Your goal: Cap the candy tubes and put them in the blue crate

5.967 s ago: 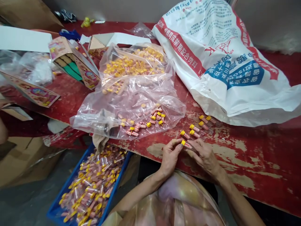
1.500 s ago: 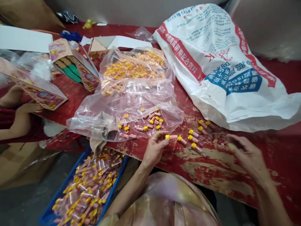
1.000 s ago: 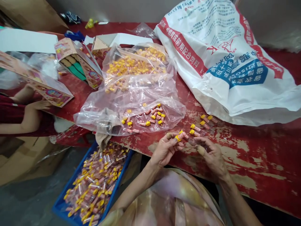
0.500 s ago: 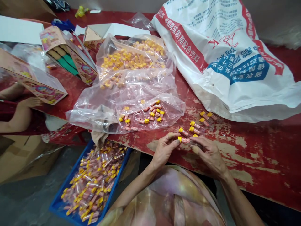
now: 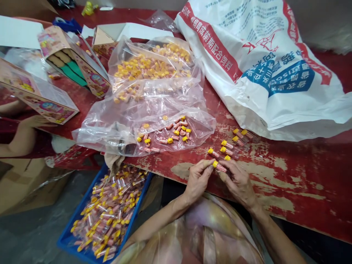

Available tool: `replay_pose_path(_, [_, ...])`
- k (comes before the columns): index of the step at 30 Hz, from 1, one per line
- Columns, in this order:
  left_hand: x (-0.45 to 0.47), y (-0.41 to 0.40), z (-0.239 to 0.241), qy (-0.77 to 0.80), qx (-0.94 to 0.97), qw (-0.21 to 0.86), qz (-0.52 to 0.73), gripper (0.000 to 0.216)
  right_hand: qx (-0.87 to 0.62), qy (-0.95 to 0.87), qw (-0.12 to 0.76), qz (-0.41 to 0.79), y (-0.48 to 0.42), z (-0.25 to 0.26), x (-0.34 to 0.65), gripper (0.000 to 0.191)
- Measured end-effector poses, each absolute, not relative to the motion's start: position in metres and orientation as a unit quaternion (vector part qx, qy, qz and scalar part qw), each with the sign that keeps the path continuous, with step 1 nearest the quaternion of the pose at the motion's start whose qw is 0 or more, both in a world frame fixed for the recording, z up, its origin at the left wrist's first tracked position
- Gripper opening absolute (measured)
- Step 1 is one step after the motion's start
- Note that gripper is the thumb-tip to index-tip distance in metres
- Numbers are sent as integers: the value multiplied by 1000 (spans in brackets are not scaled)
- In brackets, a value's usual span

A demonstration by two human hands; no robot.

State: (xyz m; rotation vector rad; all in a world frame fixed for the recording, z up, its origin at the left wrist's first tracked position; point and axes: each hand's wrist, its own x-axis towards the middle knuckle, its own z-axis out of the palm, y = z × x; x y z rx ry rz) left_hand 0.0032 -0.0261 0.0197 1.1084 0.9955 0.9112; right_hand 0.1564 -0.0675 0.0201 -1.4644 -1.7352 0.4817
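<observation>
My left hand [image 5: 198, 180] is closed in a pinch at the yellow-capped end of a small vial [image 5: 220, 167] with pink-and-white contents. At the vial's other end, the fingers of my right hand [image 5: 239, 183] are closed around it; whether a clear sleeve is between those fingers cannot be made out. Just beyond my hands lie several yellow-capped tubes [image 5: 228, 151] with pink contents and clear lower ends. Left of them, a clear plastic bag [image 5: 176, 104] has loose vials near its mouth and a big heap of them deeper inside.
A blue crate [image 5: 64, 231] full of capped tubes stands low at the left, beside the red worn table [image 5: 277, 172]. A large white printed sack [image 5: 264, 88] covers the back right. Printed boxes [image 5: 96, 79] stand at the left, near another person's hand [image 5: 38, 121].
My hands have come closer together. The vial has shifted slightly right and now tilts down to the right, with my right fingers on its end. The view has moved slightly.
</observation>
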Motion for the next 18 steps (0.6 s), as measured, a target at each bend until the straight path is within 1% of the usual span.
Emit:
replay_pose_path(3, [5,-30,19,413,529,628,394,27,-590,-678,403,174,-71,19,151,23])
replay_pose_path(7, [8,-32,13,410,529,636,385,30,-610,-664,401,164,-71,14,147,21])
replay_pose_path(10, [12,-29,8,395,510,676,357,30,-617,-674,370,168,-69,16,156,20])
replay_pose_path(12, [12,-27,5,386,512,689,336,28,-612,-694,329,191,-70,22,173,19])
replay_pose_path(14, [10,-25,2,403,523,671,338,26,-622,-719,243,193,-73,30,194,20])
replay_pose_path(15, [8,-23,1,422,526,651,349,26,-642,-727,173,173,-76,34,205,20])
replay_pose_path(18, [-1,-19,-5,485,530,581,382,25,-709,-694,-88,87,-82,36,232,21])
